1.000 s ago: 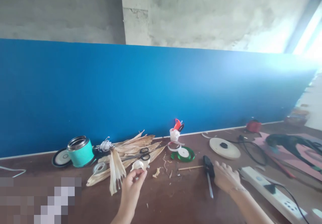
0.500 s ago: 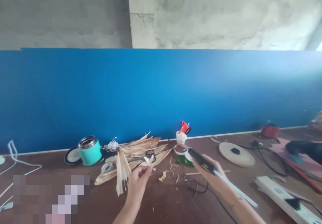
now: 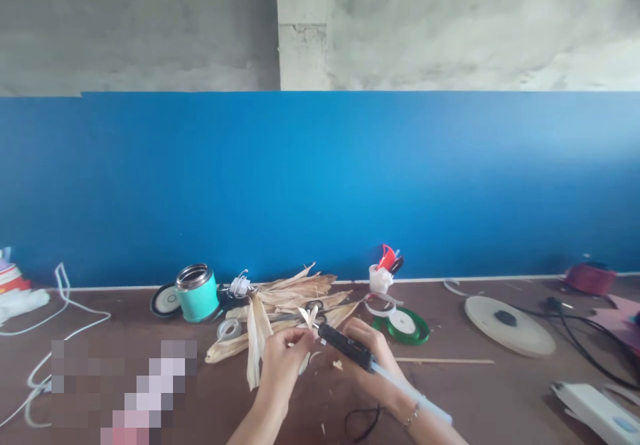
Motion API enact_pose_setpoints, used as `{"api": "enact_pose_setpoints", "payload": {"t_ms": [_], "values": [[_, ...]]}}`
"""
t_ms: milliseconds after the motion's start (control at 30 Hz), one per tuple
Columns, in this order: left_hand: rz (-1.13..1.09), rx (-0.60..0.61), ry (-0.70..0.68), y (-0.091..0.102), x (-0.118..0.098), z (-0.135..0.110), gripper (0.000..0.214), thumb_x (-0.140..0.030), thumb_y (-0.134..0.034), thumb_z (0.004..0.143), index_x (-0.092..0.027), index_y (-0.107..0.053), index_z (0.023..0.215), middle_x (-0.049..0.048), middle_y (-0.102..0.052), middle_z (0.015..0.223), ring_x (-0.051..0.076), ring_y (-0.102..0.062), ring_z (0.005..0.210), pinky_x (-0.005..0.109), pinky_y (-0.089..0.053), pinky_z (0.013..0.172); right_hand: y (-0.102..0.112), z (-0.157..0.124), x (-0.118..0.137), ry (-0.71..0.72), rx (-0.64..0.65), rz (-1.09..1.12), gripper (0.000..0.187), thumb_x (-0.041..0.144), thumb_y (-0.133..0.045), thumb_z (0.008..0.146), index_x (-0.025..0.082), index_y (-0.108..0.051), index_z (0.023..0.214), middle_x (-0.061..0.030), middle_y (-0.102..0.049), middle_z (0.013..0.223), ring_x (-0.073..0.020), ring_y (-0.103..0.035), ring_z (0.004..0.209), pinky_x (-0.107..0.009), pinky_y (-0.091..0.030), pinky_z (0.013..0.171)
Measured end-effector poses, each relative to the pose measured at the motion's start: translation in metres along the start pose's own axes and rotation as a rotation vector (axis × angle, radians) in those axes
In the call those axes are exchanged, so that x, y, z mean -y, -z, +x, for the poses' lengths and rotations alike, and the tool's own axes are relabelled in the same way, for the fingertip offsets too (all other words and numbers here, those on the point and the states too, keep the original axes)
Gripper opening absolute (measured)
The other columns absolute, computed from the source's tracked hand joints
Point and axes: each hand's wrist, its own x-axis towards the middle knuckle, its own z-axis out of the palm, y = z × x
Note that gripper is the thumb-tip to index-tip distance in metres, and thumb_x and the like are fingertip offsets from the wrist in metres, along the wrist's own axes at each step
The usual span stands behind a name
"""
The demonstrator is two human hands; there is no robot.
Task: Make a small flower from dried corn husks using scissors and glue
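Observation:
Between its thumb and fingers, my left hand (image 3: 287, 358) pinches a small pale husk flower (image 3: 309, 316). My right hand (image 3: 373, 355) is wrapped round a black hot glue gun (image 3: 346, 345), with a translucent glue stick (image 3: 413, 393) poking out of its back end. The gun's nozzle points left and is at the flower's base; I cannot tell whether it touches. Behind my left hand lies a heap of dried corn husks (image 3: 295, 293), one strip hanging toward me. Black scissors handles (image 3: 314, 306) show on the heap, and a roll of clear tape (image 3: 229, 329) sits beside it.
A turquoise container (image 3: 198, 298) stands open at the left by its lid (image 3: 165, 299). Behind my right hand are a cup with pens (image 3: 380, 279) and a green ribbon spool (image 3: 413, 328). A thin stick (image 3: 445, 361), a pale disc (image 3: 510, 325) and a power strip (image 3: 595, 411) lie rightward.
My right hand has brought the glue gun leftward to the husk flower in my left hand. The view has turned slightly left, uncovering the green ribbon spool.

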Motion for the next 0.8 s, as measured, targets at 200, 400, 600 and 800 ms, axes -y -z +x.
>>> {"api": "enact_pose_setpoints", "payload": {"t_ms": [200, 400, 600, 800], "values": [[0.003, 0.053, 0.044, 0.0, 0.003, 0.002, 0.033, -0.045, -0.068, 0.06, -0.013, -0.073, 0.067, 0.0091, -0.069, 0.068, 0.023, -0.062, 0.065, 0.031, -0.044, 0.061, 0.001, -0.001, 0.0, 0.027, 0.011, 0.037, 0.015, 0.005, -0.052, 0.067, 0.018, -0.049, 0.058, 0.0008, -0.052, 0.067, -0.0121, -0.049, 0.061, -0.021, -0.037, 0.055], [-0.018, 0.071, 0.078, -0.003, 0.008, 0.004, 0.032, -0.043, -0.068, 0.059, -0.012, -0.073, 0.069, 0.0062, -0.066, 0.057, 0.021, -0.059, 0.057, 0.028, -0.041, 0.053, 0.002, 0.0, 0.0, 0.021, 0.046, 0.027, 0.013, 0.007, -0.055, 0.066, 0.017, -0.05, 0.06, 0.0008, -0.052, 0.067, -0.0122, -0.05, 0.061, -0.021, -0.037, 0.055], [0.029, 0.1, 0.059, -0.001, 0.004, 0.002, 0.032, -0.041, -0.069, 0.058, -0.012, -0.074, 0.07, 0.0044, -0.061, 0.051, 0.018, -0.054, 0.051, 0.027, -0.034, 0.047, 0.003, -0.001, -0.002, 0.043, 0.053, 0.034, 0.01, 0.008, -0.057, 0.067, 0.017, -0.054, 0.064, 0.0006, -0.054, 0.068, -0.0123, -0.05, 0.062, -0.021, -0.038, 0.056], [0.041, 0.113, 0.033, 0.0, 0.006, 0.004, 0.031, -0.042, -0.069, 0.058, -0.013, -0.074, 0.068, 0.0034, -0.06, 0.05, 0.017, -0.052, 0.049, 0.026, -0.034, 0.047, 0.007, 0.001, 0.002, 0.076, 0.042, 0.008, 0.011, 0.007, -0.056, 0.065, 0.017, -0.053, 0.062, 0.0004, -0.053, 0.068, -0.0121, -0.049, 0.061, -0.021, -0.039, 0.055]]}}
